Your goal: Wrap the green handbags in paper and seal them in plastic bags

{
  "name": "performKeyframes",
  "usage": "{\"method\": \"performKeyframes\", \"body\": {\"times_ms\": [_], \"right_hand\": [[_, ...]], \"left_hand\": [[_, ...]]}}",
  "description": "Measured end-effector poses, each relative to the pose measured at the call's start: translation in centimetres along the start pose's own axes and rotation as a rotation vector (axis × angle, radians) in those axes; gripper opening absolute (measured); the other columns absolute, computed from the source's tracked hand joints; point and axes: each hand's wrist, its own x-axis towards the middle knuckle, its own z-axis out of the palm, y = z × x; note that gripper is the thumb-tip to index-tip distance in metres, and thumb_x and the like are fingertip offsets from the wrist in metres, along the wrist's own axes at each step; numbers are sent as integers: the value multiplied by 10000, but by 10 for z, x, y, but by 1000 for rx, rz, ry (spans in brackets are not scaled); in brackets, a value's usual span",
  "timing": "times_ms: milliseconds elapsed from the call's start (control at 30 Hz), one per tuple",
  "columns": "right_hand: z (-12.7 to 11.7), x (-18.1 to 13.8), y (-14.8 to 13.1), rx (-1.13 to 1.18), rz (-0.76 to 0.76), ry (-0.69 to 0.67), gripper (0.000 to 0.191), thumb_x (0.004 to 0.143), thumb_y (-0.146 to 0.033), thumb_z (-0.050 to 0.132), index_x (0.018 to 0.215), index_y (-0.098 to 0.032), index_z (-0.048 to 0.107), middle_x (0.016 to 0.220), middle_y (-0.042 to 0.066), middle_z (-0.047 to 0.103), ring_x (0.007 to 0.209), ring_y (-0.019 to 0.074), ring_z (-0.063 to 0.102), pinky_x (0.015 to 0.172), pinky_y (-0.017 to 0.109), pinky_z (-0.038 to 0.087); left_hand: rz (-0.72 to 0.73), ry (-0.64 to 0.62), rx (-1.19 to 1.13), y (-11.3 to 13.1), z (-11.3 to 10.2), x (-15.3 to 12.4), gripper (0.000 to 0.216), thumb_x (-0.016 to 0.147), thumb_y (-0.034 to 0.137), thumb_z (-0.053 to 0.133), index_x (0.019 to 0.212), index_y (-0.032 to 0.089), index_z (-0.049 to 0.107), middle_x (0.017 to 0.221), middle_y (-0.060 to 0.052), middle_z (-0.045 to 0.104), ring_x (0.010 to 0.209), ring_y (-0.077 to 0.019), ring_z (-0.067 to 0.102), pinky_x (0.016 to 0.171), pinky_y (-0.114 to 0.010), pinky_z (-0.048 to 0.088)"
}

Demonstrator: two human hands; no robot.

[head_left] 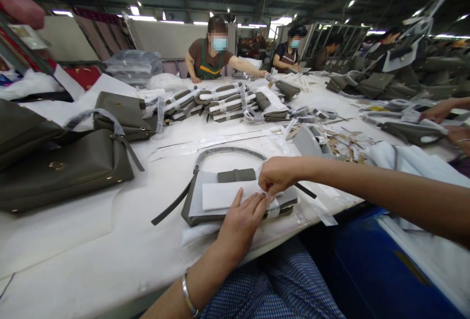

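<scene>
A flat grey leather bag piece (235, 176) with a long grey strap (220, 152) lies on the white table (91, 240) in front of me. White paper (223, 195) covers much of it. My left hand (240, 221) lies flat on the paper, fingers stretched out, a silver bangle on the wrist. My right hand (278, 175) is closed in a pinch at the paper's right edge, above a clear plastic wrap (273, 207) on the bag piece.
Finished grey handbags (62, 162) sit at the left. A pile of wrapped grey pieces (223, 101) lies mid-table. Masked workers (211, 52) stand at the far side. Another person's hands (440, 111) work at the right. White cloth (396, 160) lies nearby.
</scene>
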Motion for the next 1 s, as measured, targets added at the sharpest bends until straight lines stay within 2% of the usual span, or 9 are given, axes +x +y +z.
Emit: {"method": "performKeyframes", "body": {"times_ms": [200, 300, 400, 600, 667, 733, 867, 933, 1000], "right_hand": [[-9, 19, -12, -171, 39, -111, 191, 694, -416, 807, 815, -271, 784, 684, -3, 706, 556, 131, 532, 515, 255, 250], [-15, 27, -20, -263, 71, -164, 152, 682, -372, 805, 781, -258, 786, 657, 13, 700, 544, 138, 536, 537, 256, 284], [-20, 35, -25, -304, 86, -220, 91, 655, -308, 818, 683, -239, 767, 591, 9, 673, 533, 141, 532, 559, 255, 319], [-21, 54, -17, -187, 41, -324, 342, 546, -270, 888, 396, -201, 589, 363, -49, 482, 455, 106, 453, 560, 244, 322], [-21, 57, -14, -135, 40, -302, 397, 542, -295, 888, 356, -197, 551, 330, -52, 438, 437, 99, 432, 553, 243, 311], [-22, 58, -11, -134, 38, -256, 386, 576, -351, 870, 376, -204, 575, 345, -48, 452, 429, 102, 430, 543, 250, 302], [-27, 57, -2, -298, 34, -178, 311, 580, -461, 856, 520, -215, 675, 438, -38, 528, 479, 129, 477, 551, 260, 298], [-29, 58, 6, -322, 68, -140, 345, 556, -517, 858, 582, -210, 703, 484, -30, 558, 523, 135, 504, 570, 252, 301], [-28, 58, 16, -261, 120, -162, 390, 548, -571, 847, 639, -213, 723, 535, -28, 599, 551, 129, 519, 583, 242, 303]], "left_hand": [[6, 10, 3, 0, 1, 0, 547, 900, 17, 361, 1429, 136, 432, 1417, -119, 553, 1328, -179, 492, 1223, -503, 214], [8, 10, 18, 0, 3, -1, 578, 916, 25, 347, 1483, 134, 357, 1435, -125, 535, 1349, -184, 469, 1221, -512, 215], [18, 11, 47, 0, 5, -1, 526, 953, 69, 371, 1468, 174, 395, 1423, -111, 547, 1346, -192, 473, 1214, -526, 226], [18, 66, 44, 1, 9, -1, 405, 990, 153, 408, 1377, 195, 518, 1392, -111, 569, 1298, -220, 518, 1198, -543, 260], [11, 80, 28, 1, 10, -1, 387, 995, 160, 404, 1357, 196, 536, 1388, -106, 572, 1289, -222, 525, 1192, -549, 272], [10, 85, 19, 1, 10, -1, 377, 992, 156, 406, 1338, 198, 549, 1383, -101, 577, 1285, -222, 527, 1188, -553, 280], [11, 70, 17, 1, 10, -2, 386, 979, 134, 411, 1334, 191, 550, 1402, -107, 561, 1296, -234, 519, 1187, -557, 279], [10, 56, 27, 1, 10, -3, 403, 973, 122, 409, 1349, 193, 538, 1408, -108, 557, 1307, -240, 511, 1185, -559, 280], [1, 38, 40, 1, 11, -3, 423, 965, 109, 412, 1363, 201, 524, 1410, -103, 555, 1317, -237, 502, 1187, -558, 278]]}}
